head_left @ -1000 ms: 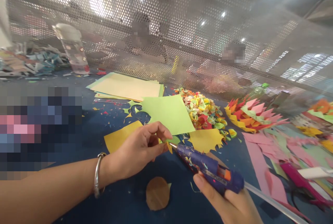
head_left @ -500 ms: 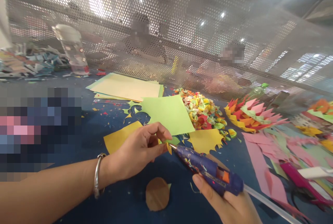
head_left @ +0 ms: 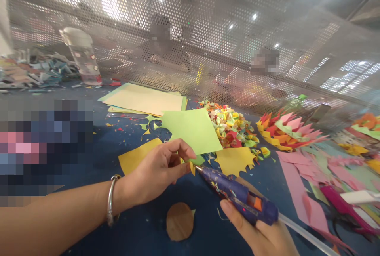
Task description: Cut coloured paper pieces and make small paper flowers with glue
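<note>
Between thumb and finger, my left hand [head_left: 164, 169] pinches a small folded yellow paper piece [head_left: 192, 168]. My right hand [head_left: 261, 232] is wrapped round a purple hot glue gun [head_left: 231, 190], a clear glue stick [head_left: 308, 234] jutting from its back. The gun's nozzle is at the yellow piece; whether it touches I cannot tell. Below them on the dark blue table lies a brown cardboard disc [head_left: 179, 221] with a small pale green point at its right edge. A light green sheet [head_left: 191, 131] lies just beyond my left hand.
A heap of folded paper bits [head_left: 228, 123] sits behind the yellow scalloped sheet [head_left: 234, 161]. Further right are spiky paper strips [head_left: 291, 129], pink paper [head_left: 297, 184] and a magenta tool [head_left: 350, 210]. Stacked sheets [head_left: 142, 99] and a bottle [head_left: 83, 58] stand toward the perforated screen [head_left: 208, 30].
Almost nothing differs. Both hands keep their places, with the glue gun's nozzle still at the yellow paper piece.
</note>
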A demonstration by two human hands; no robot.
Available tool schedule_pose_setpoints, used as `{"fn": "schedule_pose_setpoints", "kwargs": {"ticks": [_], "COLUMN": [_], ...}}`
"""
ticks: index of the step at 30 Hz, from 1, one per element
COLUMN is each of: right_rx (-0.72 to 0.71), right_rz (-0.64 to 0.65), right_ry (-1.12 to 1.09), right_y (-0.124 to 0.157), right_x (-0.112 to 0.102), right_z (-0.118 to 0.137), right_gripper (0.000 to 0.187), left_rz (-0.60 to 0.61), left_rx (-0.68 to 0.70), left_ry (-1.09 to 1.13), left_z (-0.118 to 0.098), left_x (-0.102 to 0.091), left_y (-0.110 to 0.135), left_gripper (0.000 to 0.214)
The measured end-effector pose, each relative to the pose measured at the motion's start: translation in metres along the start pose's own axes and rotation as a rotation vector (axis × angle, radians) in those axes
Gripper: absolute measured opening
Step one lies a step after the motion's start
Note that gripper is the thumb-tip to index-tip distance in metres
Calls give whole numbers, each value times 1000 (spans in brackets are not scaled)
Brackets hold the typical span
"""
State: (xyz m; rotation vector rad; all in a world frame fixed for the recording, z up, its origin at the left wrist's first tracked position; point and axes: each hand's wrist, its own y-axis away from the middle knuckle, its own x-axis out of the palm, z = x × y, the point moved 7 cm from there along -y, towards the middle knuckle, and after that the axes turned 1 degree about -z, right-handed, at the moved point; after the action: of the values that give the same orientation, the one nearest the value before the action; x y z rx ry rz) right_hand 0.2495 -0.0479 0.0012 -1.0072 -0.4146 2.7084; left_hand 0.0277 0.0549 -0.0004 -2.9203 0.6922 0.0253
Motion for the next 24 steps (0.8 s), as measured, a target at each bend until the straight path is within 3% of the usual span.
{"fn": "schedule_pose_setpoints", "kwargs": {"ticks": [6, 12, 16, 21, 24], "right_rx": [40, 42, 14, -3, 109], "right_rz": [7, -15, -69, 4, 26], "right_ry": [-43, -15, -4, 73, 31], "right_y": [2, 4, 3, -2, -6], "right_x": [0, -1, -1, 0, -4], "right_z": [-7, -8, -2, 11, 10], "right_gripper": [46, 46, 41, 29, 43], "left_rz": [4, -33, 11, 12, 12], "left_rx": [8, -13, -76, -151, -193], "left_ry": [64, 136, 129, 178, 220], "left_z": [-1, -2, 1, 8, 12], "left_x": [1, -2, 1, 0, 0], "left_y": [-1, -1, 0, -1, -1], "left_gripper": [16, 29, 25, 25, 28]}}
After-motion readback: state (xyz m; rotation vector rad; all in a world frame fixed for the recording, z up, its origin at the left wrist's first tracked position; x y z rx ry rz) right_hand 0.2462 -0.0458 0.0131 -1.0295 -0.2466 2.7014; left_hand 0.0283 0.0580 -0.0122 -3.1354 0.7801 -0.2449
